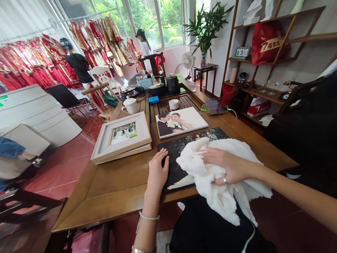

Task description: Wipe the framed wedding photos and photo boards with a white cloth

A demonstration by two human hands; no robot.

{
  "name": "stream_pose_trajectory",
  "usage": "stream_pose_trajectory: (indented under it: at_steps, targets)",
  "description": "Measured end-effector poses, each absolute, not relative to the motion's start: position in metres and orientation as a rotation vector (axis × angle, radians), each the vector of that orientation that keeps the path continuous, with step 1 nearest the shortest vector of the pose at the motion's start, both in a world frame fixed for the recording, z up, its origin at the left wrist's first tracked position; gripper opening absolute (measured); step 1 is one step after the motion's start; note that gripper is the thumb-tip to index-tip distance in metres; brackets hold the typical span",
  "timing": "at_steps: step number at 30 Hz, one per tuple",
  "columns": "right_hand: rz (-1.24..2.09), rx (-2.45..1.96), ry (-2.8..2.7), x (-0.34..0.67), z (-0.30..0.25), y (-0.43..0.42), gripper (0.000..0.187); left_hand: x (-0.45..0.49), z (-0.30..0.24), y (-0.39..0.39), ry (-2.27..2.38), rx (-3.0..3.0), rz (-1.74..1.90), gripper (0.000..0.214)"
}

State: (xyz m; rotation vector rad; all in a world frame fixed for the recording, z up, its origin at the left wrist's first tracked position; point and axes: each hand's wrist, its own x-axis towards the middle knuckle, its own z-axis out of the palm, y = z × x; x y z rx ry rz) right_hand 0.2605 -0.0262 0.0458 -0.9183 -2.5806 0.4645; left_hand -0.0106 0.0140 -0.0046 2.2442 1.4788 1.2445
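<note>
A dark photo panel (176, 156) lies flat at the near edge of the wooden table, partly covered by a crumpled white cloth (224, 200). My right hand (223, 165) is closed on this cloth and presses it against the panel; part of the cloth hangs over the table edge. At the panel's left edge rests my left hand (159, 170), fingers stretched out and holding nothing. Just beyond the panel lies a light wedding photo print (187, 125). To its left, pale wooden picture frames (119, 137) are stacked, the top one holding a small photo.
Farther along the table (101, 187) stand a white lidded mug (130, 105), a small white cup (174, 104), a blue box (153, 100) and a black canister (173, 84). A phone (214, 107) with a white cable lies right. Two people stand by the garment racks (19, 60).
</note>
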Motion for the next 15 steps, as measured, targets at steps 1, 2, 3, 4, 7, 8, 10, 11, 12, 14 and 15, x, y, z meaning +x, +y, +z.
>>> stream_pose_trajectory:
  at_steps: [1, 2, 3, 4, 7, 8, 10, 11, 12, 14, 15]
  targets:
    - [0.456, -0.937, -2.561, 0.264, 0.045, -0.021, 0.052, -0.010, -0.005, 0.014, 1.477, 2.242, 1.248, 0.022]
    - [0.442, -0.951, -2.544, 0.266, 0.044, -0.014, 0.049, -0.010, -0.005, 0.014, 1.476, 2.240, 1.249, 0.022]
    - [0.426, -0.967, -2.528, 0.267, 0.043, -0.006, 0.047, -0.010, -0.005, 0.014, 1.477, 2.238, 1.250, 0.022]
    - [0.408, -0.987, -2.513, 0.267, 0.042, 0.003, 0.045, -0.010, -0.004, 0.014, 1.478, 2.236, 1.250, 0.022]
    - [0.355, -1.096, -2.458, 0.262, 0.042, 0.032, 0.045, -0.010, -0.004, 0.014, 1.475, 2.232, 1.249, 0.022]
    - [0.337, -1.137, -2.437, 0.257, 0.042, 0.041, 0.045, -0.010, -0.004, 0.014, 1.473, 2.230, 1.249, 0.022]
    - [0.295, -1.197, -2.398, 0.246, 0.041, 0.055, 0.048, -0.010, -0.004, 0.014, 1.471, 2.230, 1.250, 0.021]
    - [0.274, -1.215, -2.386, 0.240, 0.041, 0.059, 0.048, -0.011, -0.004, 0.014, 1.472, 2.231, 1.251, 0.021]
    - [0.255, -1.227, -2.383, 0.234, 0.040, 0.062, 0.048, -0.011, -0.004, 0.014, 1.473, 2.233, 1.250, 0.021]
    - [0.233, -1.233, -2.400, 0.222, 0.039, 0.061, 0.049, -0.011, -0.004, 0.014, 1.474, 2.239, 1.244, 0.022]
    - [0.227, -1.222, -2.417, 0.218, 0.038, 0.058, 0.049, -0.011, -0.004, 0.014, 1.476, 2.240, 1.239, 0.022]
